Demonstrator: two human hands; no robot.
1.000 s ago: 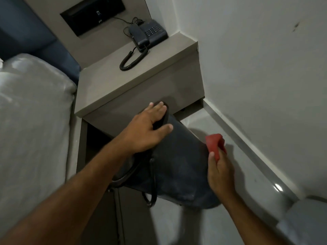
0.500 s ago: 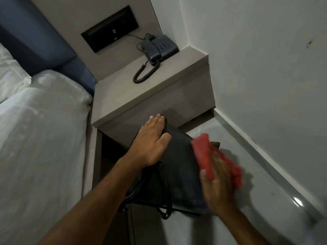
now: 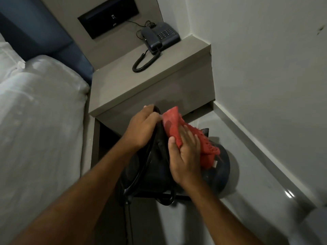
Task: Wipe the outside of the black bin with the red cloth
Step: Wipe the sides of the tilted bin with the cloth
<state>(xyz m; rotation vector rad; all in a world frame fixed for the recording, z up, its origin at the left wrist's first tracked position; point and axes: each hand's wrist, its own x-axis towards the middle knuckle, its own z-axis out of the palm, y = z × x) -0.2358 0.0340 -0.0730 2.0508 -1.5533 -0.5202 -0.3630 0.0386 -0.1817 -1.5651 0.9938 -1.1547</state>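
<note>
The black bin [image 3: 154, 172] lies tilted on the grey floor in front of the bedside cabinet, its base toward the right. My left hand [image 3: 143, 128] grips the bin's upper rim. The red cloth [image 3: 174, 126] is spread over the bin's upper side, and my right hand [image 3: 185, 154] presses flat on it with the thumb hooked under its edge. Part of the cloth hangs down to the right over the bin's base. My arms hide much of the bin's near side.
A grey bedside cabinet [image 3: 141, 91] with a dark corded phone [image 3: 159, 38] stands just behind the bin. The white bed [image 3: 39, 121] runs along the left. A white wall [image 3: 265, 68] and its skirting close the right side. A dark cable hangs below the bin.
My right hand has slid the red cloth up and left across the bin, from its lower right side to near the rim by my left hand. The left hand has curled tighter on the rim.
</note>
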